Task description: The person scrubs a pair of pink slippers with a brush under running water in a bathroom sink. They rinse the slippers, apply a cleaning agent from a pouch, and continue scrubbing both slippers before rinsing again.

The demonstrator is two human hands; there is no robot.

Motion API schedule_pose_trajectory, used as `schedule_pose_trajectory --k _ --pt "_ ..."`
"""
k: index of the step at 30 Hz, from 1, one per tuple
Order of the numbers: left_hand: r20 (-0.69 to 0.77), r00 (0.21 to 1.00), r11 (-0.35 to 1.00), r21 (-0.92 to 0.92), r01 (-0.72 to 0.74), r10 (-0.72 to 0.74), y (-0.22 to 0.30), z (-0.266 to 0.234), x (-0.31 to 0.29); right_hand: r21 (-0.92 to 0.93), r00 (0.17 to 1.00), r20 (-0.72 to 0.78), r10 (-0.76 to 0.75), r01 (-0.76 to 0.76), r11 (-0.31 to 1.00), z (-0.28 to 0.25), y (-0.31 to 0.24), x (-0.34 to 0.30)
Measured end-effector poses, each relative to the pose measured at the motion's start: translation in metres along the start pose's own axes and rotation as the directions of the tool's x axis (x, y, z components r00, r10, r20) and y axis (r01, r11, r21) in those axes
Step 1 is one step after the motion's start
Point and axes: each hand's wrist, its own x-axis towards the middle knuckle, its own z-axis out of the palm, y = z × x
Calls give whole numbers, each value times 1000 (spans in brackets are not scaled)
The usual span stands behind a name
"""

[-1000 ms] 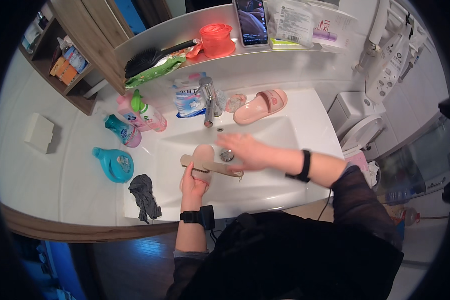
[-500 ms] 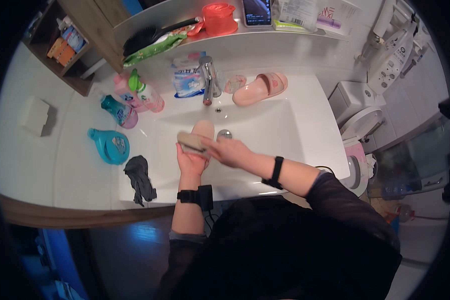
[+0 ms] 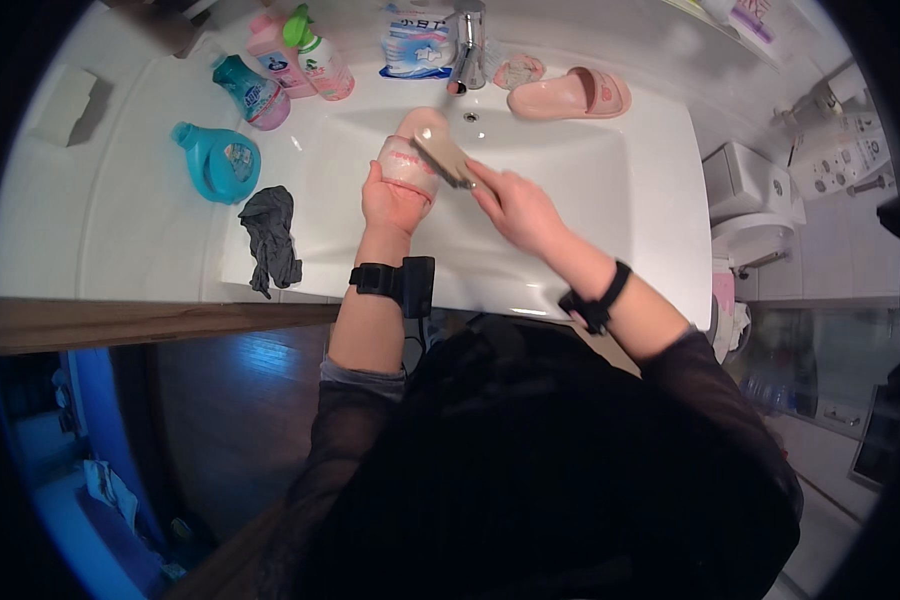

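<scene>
In my left hand [image 3: 392, 208], over the near left of the basin, is a pink slide slipper [image 3: 407, 168] with its toe pointing away from me. The thumb shows along its left side; the other fingers are hidden under or inside it. Some whitish foam or wet sheen covers its strap. My right hand [image 3: 518, 208] grips the handle of a beige scrubbing brush [image 3: 442, 152], whose head is at the right side of the slipper near the toe. A second pink slipper [image 3: 568, 97] lies on the far rim of the sink, right of the faucet [image 3: 468, 48].
The white sink [image 3: 570, 240] surrounds the hands. On the left stand a teal detergent jug [image 3: 220, 165], a teal-and-purple bottle [image 3: 253, 93] and a green-topped spray bottle [image 3: 320, 62]. A dark grey cloth [image 3: 270, 238] lies near the front left edge. A blue-white packet [image 3: 417, 45] leans beside the faucet.
The view has tilted lower. The brush has swung from across the slipper's strap to its right side near the toe, and the strap now shows.
</scene>
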Motion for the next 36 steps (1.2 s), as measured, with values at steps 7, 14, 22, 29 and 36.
schedule_pose_trajectory --k 7,14,22,29,36 --pt "-2 1000 998 62 -11 11 -16 10 -6 -11 998 -57 -38 37 999 12 8 -9" --pt "0 1000 1000 2 -20 20 -14 0 -5 15 996 85 6 -7 1000 11 9 -15" --pt "41 995 996 27 -90 89 -11 -2 -3 63 1000 22 20 -22 998 12 15 -13" --pt "106 993 999 22 47 -49 -15 -2 2 53 997 -83 1 3 999 12 20 -10" --pt "52 998 978 202 -48 38 -21 1 -3 97 991 -70 -111 117 988 1 10 -6"
